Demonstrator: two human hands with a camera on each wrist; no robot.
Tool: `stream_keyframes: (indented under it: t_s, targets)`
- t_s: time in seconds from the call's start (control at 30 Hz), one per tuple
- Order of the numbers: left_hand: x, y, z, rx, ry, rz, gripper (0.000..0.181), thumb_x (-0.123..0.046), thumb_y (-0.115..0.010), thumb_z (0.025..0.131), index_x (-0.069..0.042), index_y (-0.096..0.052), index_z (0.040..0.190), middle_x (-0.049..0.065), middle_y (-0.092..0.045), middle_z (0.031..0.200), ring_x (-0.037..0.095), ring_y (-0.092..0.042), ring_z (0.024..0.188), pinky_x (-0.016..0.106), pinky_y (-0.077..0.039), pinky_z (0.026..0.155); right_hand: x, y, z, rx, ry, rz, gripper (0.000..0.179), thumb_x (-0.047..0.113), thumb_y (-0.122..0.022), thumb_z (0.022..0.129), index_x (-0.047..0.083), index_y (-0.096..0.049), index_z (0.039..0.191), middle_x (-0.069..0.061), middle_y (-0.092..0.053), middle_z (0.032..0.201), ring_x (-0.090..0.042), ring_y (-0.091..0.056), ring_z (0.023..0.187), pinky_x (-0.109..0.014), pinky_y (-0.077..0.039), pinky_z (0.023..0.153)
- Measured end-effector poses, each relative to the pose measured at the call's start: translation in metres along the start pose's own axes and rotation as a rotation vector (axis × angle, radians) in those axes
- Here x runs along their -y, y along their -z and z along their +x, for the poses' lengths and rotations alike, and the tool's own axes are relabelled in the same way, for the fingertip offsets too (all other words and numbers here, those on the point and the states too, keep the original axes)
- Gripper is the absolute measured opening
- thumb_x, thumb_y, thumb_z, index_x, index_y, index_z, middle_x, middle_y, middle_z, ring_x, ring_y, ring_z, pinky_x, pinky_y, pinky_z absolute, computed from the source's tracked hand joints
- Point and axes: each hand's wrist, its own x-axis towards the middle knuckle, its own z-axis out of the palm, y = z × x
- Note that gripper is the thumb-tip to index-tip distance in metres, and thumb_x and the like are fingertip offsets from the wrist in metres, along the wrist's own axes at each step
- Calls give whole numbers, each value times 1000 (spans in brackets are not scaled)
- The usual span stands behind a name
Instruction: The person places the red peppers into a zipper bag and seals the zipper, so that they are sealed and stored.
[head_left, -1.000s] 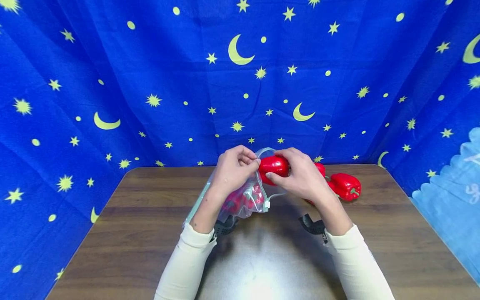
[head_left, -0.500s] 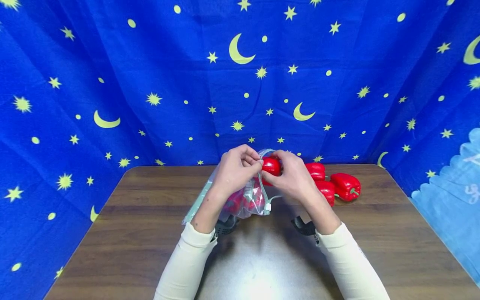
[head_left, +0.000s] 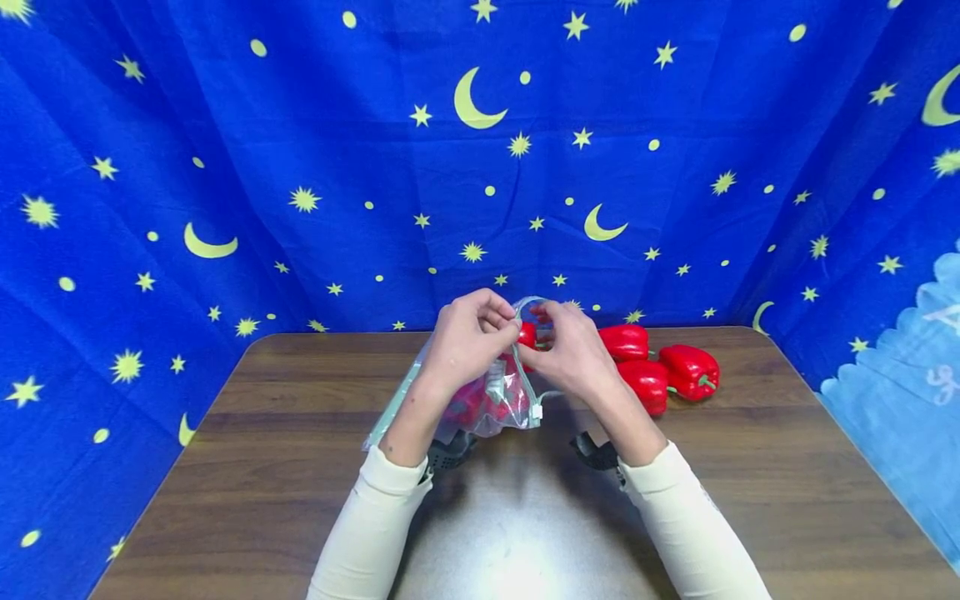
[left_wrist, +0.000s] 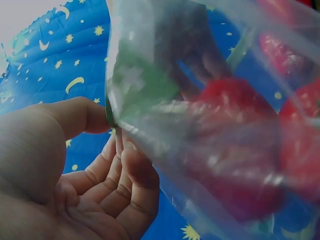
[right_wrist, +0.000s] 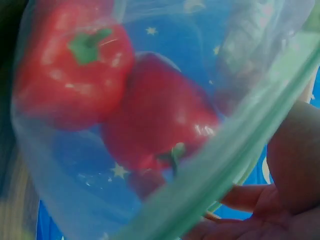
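My left hand (head_left: 468,346) pinches the rim of a clear zip bag (head_left: 489,423) with a pale green zip edge, between thumb and fingertips. Several red bell peppers with green stems lie inside, seen through the plastic. One bell pepper (right_wrist: 157,117) sits just within the mouth. My right hand (head_left: 573,350) is at that opening, fingers reaching inside with the fingertips right by this pepper. Through the cloudy film in the left wrist view, the right fingers (left_wrist: 212,62) extend loosely over the pepper's top. A white zip slider (head_left: 536,412) hangs at the bag's near corner.
To the right of the bag, three red bell peppers lie close together on the wooden table (head_left: 247,467): a back one (head_left: 625,342), a front one (head_left: 647,387) and a right one (head_left: 689,372). A blue star-and-moon cloth (head_left: 360,167) hangs behind and at the sides.
My right hand has moved left to the bag's mouth, and the pepper it was gripping has gone in. The loose peppers behind that hand now show more. My left hand keeps its pinch.
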Motion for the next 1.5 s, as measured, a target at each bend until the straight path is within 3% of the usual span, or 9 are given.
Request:
stream_keyframes:
  t_s: [0.37, 0.57, 0.83, 0.97, 1.13, 1.5]
  targets:
    - [3, 1, 2, -17, -4, 14, 11, -18, -78, 93, -11, -72, 98, 1, -76, 85, 16, -69, 72, 32, -55, 68, -1, 19, -13, 19, -3, 90, 47, 25, -84, 90, 0, -68, 126, -18, -70, 123, -32, -77, 100, -48, -62, 86]
    - [3, 1, 0, -20, 1, 26, 12, -19, -79, 92, -11, -72, 98, 1, -76, 85, 16, -69, 72, 31, -56, 68, -8, 29, -22, -33, 37, 6, 40, 24, -82, 90, 3, -72, 121, -15, -72, 115, -32, -73, 100, -48, -60, 88]
    - [3, 2, -1, -21, 7, 21, 13, -20, -80, 93, -11, -72, 98, 0, -76, 85, 16, -69, 72, 31, -56, 69, -20, 33, -32, -119, 99, -75, 41, 24, -82, 90, 2, -71, 123, -14, -70, 111, -31, -63, 94, -43, -53, 78]
    - [3, 3, 0, -19, 5, 22, 12, -20, -79, 93, -11, -72, 97, 0, -75, 83, 15, -68, 71, 30, -54, 67, -28, 36, -36, -161, 133, -102, 42, 22, -83, 89, 1, -71, 123, -15, -70, 117, -33, -65, 104, -47, -54, 87]
    - [3, 2, 0, -18, 13, 27, 11, -20, -79, 94, -12, -72, 97, 0, -74, 82, 16, -67, 70, 31, -52, 68, -38, 42, -42, -169, 145, -127, 44, 19, -81, 89, -1, -69, 125, -17, -69, 121, -36, -63, 118, -54, -52, 100]
    - [6, 1, 2, -13, 28, 38, 14, -23, -80, 94, -12, -72, 97, -1, -75, 83, 16, -68, 70, 31, -54, 66, -69, 49, -55, -160, 154, -184, 42, 17, -81, 88, -2, -68, 123, -17, -66, 117, -36, -65, 110, -53, -53, 94]
